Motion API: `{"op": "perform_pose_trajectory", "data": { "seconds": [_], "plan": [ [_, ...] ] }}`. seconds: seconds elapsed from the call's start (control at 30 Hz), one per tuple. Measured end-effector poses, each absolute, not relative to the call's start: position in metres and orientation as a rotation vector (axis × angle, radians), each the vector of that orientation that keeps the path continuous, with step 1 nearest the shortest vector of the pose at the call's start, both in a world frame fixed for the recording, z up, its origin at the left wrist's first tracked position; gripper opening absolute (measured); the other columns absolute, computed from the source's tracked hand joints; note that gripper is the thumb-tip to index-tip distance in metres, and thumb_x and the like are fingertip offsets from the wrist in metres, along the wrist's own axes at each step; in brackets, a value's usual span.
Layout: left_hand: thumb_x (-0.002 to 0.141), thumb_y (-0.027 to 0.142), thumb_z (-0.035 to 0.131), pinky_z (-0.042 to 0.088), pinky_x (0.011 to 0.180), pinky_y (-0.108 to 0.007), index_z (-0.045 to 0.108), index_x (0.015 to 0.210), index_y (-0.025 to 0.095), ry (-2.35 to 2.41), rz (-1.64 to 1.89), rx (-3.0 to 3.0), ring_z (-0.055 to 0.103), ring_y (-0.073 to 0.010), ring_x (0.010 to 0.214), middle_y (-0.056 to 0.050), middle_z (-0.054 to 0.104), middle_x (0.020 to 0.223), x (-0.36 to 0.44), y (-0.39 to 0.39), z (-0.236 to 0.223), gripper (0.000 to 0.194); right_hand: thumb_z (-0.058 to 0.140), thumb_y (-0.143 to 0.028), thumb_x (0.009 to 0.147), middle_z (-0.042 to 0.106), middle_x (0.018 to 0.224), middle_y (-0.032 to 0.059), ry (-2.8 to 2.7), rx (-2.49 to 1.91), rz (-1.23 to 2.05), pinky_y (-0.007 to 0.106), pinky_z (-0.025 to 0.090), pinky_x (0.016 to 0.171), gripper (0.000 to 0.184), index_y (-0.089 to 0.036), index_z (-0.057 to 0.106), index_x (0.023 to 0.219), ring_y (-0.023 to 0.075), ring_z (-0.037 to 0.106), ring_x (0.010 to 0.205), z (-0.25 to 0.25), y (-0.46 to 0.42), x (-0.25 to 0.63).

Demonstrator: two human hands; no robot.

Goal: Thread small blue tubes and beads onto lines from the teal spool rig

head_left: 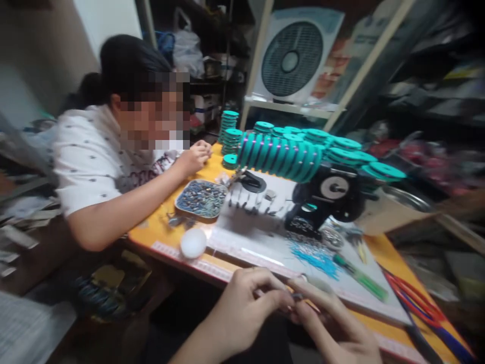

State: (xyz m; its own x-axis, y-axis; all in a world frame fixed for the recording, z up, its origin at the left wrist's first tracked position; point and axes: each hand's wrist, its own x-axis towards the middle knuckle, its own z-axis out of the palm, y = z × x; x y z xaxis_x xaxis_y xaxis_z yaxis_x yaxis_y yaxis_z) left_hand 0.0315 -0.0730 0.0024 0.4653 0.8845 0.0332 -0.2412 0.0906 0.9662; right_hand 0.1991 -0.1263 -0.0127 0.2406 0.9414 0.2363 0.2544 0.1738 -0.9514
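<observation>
My left hand [248, 306] and my right hand [335, 323] meet at the front edge of the table. Fingertips of both are pinched together around a small dark, shiny piece [297, 296]; blur and the fingers hide most of it, so its kind is unclear. Just beyond my hands lies a white board [246, 245] on the yellow table. Thin blue pieces [314, 258] are heaped on it, with a green-handled screwdriver [361, 278] to their right. Further back stands a black device [328, 189] beside a row of teal spools [280, 156].
A co-worker [91, 172] leans over the table at the left. A tray of small metallic parts [202, 215] and a round white lid [193, 243] lie nearby. Red-and-blue-handled pliers [420, 303] rest at the right edge. More teal spools [343, 144] and a fan [291, 60] stand behind.
</observation>
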Motion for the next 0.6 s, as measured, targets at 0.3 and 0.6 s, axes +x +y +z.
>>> {"op": "perform_pose_trajectory", "data": {
  "seconds": [0.3,0.6],
  "plan": [
    [0.087,0.019,0.07,0.055,0.078,-0.028,0.075,0.091,0.019,0.689,0.846,1.185,0.07,-0.0173,0.08,-0.002,0.074,0.086,0.038,-0.068,-0.002,0.007,0.077,-0.035,0.085,0.071,0.095,0.0038,-1.083,-1.251,0.772,0.016,0.058,0.057,0.008,-0.032,0.082,0.09,0.0086,0.064,0.06,-0.011,-0.122,0.183],
    [0.091,0.018,0.067,0.056,0.082,-0.02,0.063,0.095,0.023,0.747,0.979,1.187,0.068,-0.0121,0.091,0.002,0.067,0.094,0.038,-0.071,-0.015,0.007,0.077,-0.037,0.084,0.07,0.1,0.0035,-0.887,-1.273,0.806,0.018,0.052,0.052,0.011,-0.027,0.079,0.088,0.0071,0.06,0.057,-0.019,-0.122,0.176]
  ]
}}
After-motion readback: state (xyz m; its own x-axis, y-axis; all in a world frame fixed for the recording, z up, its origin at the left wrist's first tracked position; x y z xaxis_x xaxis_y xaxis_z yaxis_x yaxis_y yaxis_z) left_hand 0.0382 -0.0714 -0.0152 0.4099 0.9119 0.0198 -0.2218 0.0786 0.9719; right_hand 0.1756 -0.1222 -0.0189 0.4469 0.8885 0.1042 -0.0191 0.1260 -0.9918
